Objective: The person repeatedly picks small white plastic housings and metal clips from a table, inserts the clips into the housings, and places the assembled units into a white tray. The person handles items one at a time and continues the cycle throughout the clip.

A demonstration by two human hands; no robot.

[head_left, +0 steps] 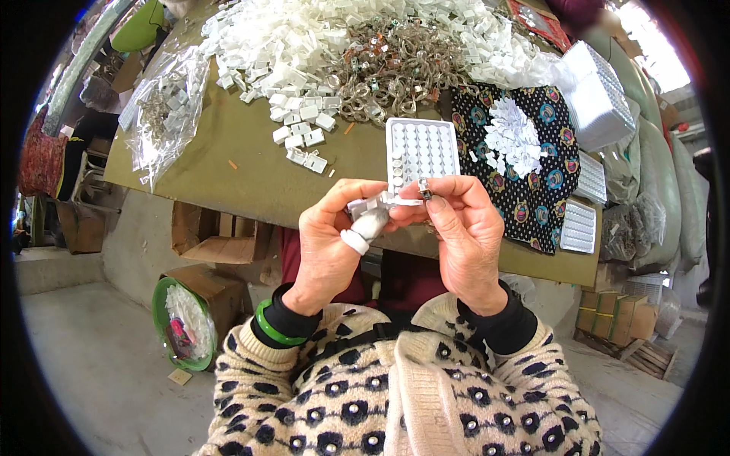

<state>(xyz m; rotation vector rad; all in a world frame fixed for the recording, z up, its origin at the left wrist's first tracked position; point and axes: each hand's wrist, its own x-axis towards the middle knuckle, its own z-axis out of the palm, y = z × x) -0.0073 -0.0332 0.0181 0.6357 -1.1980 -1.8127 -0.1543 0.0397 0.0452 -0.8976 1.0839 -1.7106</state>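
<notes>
My left fingers close round a clump of white plastic pieces [370,221], held in front of me above the table's near edge; my left hand [325,237] covers part of it, so I cannot count them. The clump's long axis slants, its rounded white end toward me and left, its other end away and right. A thin white strip [407,203] lies nearly crosswise between my hands. My right hand [470,239] pinches a small metal-and-dark piece [425,190] between thumb and forefinger, too small to make out fully.

Past my fingertips, which hide its near edge, a white tray [437,126] stretches away from me; a few round pieces [397,163] sit in its left column. To its right, a patterned cloth [498,184] bears a heap of white bits [514,137]. To the left, a clear bag [186,80] holds small greyish parts, blurred by the plastic. Farther off are piled white cases [274,38] and tangled brownish loops [399,61], the heap cut off at the top.
</notes>
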